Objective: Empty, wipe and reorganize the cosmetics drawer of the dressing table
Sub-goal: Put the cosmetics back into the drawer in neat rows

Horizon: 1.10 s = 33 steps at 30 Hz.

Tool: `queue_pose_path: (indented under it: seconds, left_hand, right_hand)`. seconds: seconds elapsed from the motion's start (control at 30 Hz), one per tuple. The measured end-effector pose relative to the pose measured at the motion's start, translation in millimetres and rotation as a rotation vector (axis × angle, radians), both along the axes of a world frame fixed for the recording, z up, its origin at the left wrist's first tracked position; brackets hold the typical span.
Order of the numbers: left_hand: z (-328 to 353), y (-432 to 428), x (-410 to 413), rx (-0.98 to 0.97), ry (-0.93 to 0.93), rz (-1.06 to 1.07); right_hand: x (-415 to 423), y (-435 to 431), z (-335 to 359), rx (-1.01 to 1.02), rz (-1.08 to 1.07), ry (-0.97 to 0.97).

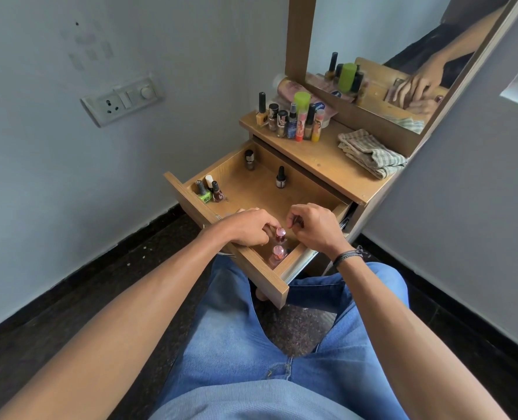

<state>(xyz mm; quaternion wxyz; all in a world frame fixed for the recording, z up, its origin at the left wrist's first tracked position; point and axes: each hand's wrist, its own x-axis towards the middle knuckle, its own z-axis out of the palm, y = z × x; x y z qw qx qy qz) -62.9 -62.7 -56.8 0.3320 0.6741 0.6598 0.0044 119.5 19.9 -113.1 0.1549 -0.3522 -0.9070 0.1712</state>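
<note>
Down in the open drawer [259, 266], at the corner nearest the person, the left hand [248, 227] pinches a pink-capped bottle [280, 234]. A second pink bottle [277, 253] stands just beside it. The right hand [315, 227] hovers curled; I cannot tell whether it holds anything. A folded cloth [369, 153] lies on the bench [321, 160].

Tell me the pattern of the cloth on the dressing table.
The cloth is checked, beige and grey-green; head view.
</note>
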Motion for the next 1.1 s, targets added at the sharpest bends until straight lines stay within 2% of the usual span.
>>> queue_pose_path:
  seconds: [0.23, 0.63, 0.7, 0.87, 0.93, 1.1]
  left_hand:
    - [-6.9, 2.5, 5.1, -0.005, -0.089, 0.021]
    - [-18.9, 6.8, 9.1, -0.056, -0.059, 0.058]
    - [-20.8, 6.9, 8.8, -0.028, -0.035, 0.095]
    - [-29.6, 5.3, 9.3, 0.093, 0.093, 0.22]
    - [-33.5, 4.7, 10.4, 0.137, 0.134, 0.225]
    - [-32.6, 2.3, 11.1, 0.134, 0.147, 0.212]
  right_hand:
    - [0.1, -0.6, -0.6, 0.008, -0.015, 0.012]
    - [0.5, -1.6, -0.7, 0.004, -0.034, 0.054]
    - [1.2, 0.6, 2.8, -0.066, -0.008, 0.055]
    - [14.4, 8.7, 27.5, -0.642, 0.136, 0.164]
    - [18.9, 6.3, 34.8, -0.689, 0.182, 0.131]
    - [20.7, -4.9, 34.9, -0.62, 0.195, 0.104]
